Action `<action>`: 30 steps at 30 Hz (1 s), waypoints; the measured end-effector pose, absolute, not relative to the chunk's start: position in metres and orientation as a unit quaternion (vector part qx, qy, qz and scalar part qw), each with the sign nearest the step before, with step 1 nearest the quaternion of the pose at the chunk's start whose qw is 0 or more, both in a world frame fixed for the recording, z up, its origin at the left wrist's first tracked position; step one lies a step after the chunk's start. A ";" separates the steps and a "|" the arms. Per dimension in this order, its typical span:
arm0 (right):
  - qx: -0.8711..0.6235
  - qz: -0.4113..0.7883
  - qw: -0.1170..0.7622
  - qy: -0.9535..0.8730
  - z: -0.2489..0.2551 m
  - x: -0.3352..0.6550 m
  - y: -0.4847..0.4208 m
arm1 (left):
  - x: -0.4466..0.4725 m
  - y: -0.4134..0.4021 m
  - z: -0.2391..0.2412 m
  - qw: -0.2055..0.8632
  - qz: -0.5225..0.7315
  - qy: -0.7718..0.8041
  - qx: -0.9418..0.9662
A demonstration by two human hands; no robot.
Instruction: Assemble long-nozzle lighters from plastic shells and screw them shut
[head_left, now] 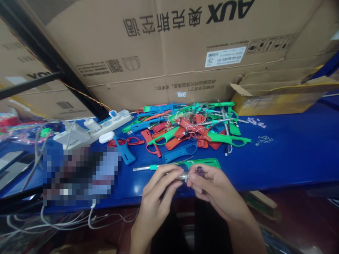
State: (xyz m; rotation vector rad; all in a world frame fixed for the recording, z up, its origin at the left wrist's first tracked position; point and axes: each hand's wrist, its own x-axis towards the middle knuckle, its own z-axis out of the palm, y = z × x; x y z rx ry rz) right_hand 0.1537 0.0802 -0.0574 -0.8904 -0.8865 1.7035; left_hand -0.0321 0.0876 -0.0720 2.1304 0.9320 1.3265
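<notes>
Between the fingertips of my left hand (161, 192) is a small clear lighter part (182, 176) with a shiny end. My right hand (212, 187) is closed round a small screwdriver with a dark purple handle (200, 171), its thin tip pointing at that part; I cannot tell whether they touch. Just beyond my fingers lies a green long-necked lighter half (206, 163), with a metal tube (141, 168) and teal collar reaching left. Behind it is a pile of red, blue and green lighter casings (180, 150), metal tubes and thin white wires.
A power strip (106, 123) with plugs and a white earphone case (106, 137) sit at left, near a pixelated area. Small white pieces (256, 122) and thin metal bits (264, 140) lie at right. An open carton (278, 100) and large cardboard boxes (164, 46) stand behind.
</notes>
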 end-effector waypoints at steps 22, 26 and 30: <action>-0.406 0.659 0.471 -0.422 -0.061 0.155 0.075 | -0.032 0.089 -0.076 0.245 0.513 0.293 0.769; -0.416 0.637 0.477 -0.441 -0.062 0.156 0.075 | -0.030 0.090 -0.073 0.246 0.519 0.284 0.768; -0.397 0.649 0.470 -0.448 -0.064 0.159 0.076 | -0.029 0.091 -0.070 0.261 0.520 0.264 0.769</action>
